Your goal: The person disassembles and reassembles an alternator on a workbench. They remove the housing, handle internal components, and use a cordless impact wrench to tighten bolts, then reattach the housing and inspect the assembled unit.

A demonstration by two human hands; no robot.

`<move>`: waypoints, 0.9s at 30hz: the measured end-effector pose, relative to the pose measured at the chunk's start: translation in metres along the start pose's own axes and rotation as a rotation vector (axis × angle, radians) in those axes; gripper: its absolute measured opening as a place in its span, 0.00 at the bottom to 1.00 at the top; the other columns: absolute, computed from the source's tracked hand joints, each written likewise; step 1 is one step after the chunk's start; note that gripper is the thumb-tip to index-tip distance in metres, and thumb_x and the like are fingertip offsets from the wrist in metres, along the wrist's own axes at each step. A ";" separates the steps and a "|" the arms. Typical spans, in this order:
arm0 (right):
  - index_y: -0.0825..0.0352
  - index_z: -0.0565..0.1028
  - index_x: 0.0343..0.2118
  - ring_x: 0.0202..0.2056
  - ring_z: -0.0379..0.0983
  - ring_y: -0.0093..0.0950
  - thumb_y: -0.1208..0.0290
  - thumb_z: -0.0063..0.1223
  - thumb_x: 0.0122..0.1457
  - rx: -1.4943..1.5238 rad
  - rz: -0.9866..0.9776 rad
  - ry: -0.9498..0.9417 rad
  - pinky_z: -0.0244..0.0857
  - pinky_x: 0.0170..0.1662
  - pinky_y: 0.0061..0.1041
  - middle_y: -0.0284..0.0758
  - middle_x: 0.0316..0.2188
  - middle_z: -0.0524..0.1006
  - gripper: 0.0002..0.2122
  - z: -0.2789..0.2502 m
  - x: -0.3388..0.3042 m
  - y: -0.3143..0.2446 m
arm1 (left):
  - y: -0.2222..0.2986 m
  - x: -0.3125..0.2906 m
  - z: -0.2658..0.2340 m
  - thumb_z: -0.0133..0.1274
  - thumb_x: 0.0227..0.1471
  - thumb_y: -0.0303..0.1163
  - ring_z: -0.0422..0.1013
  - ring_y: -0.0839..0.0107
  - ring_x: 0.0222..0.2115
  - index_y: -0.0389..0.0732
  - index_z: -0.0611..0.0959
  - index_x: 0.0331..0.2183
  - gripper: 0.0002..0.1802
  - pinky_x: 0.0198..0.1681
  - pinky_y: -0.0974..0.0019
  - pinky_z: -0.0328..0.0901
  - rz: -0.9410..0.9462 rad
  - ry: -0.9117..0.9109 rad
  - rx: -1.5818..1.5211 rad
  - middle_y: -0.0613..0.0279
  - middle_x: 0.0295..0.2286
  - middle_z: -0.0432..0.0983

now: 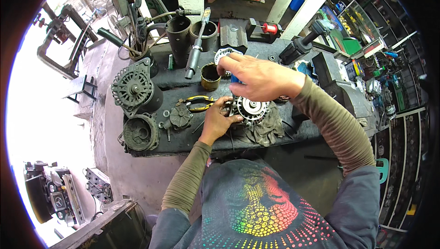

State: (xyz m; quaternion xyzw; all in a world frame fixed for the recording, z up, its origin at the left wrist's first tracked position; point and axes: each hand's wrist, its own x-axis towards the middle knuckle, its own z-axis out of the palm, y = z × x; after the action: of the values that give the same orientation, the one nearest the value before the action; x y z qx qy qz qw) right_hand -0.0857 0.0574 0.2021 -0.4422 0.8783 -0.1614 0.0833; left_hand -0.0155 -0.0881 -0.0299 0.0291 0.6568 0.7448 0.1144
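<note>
My left hand (217, 119) is closed round the left side of an alternator part (253, 107), a round metal piece with a finned ring and a shaft hole in the middle. Above it hovers my right hand (263, 77), fingers curled together over the rim of a small grimy tin (211, 77). What those fingers hold, if anything, is hidden; a bit of something blue shows beneath them. A grey rag (266, 130) lies bunched under and beside the part. Yellow-and-black pliers (199, 103) rest left of my left hand, near a dirty round metal housing (180, 117).
A whole alternator (133, 88) and an open end housing (140, 133) sit at the bench's left. Behind are dark cylinders (178, 38), a tool lying across one (196, 52), and a spool of red wire (269, 29). A black impact wrench (305, 42) stands at the right.
</note>
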 end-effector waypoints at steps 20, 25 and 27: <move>0.67 0.76 0.54 0.45 0.82 0.39 0.76 0.63 0.60 0.394 0.220 0.585 0.74 0.48 0.34 0.39 0.47 0.82 0.19 0.055 -0.030 0.003 | -0.002 0.004 -0.001 0.76 0.41 0.19 0.79 0.70 0.47 0.35 0.77 0.55 0.39 0.49 0.66 0.76 -0.038 0.011 0.022 0.57 0.48 0.80; 0.66 0.76 0.53 0.40 0.80 0.47 0.67 0.69 0.57 0.098 0.394 0.905 0.74 0.40 0.39 0.45 0.43 0.81 0.21 0.087 -0.024 -0.014 | -0.001 0.004 -0.001 0.76 0.40 0.19 0.79 0.71 0.46 0.36 0.78 0.54 0.38 0.50 0.66 0.76 0.012 0.002 0.102 0.60 0.48 0.80; 0.65 0.73 0.55 0.42 0.80 0.48 0.68 0.67 0.59 0.200 0.358 0.858 0.73 0.41 0.41 0.46 0.44 0.80 0.22 0.085 -0.027 -0.007 | 0.003 0.004 0.000 0.75 0.41 0.18 0.78 0.72 0.46 0.36 0.78 0.54 0.37 0.50 0.65 0.76 0.008 -0.003 0.078 0.59 0.47 0.80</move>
State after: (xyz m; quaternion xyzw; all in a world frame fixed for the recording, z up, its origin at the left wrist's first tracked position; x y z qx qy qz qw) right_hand -0.0400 0.0574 0.1250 -0.1670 0.8760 -0.3963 -0.2185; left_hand -0.0196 -0.0879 -0.0274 0.0375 0.6849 0.7191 0.1113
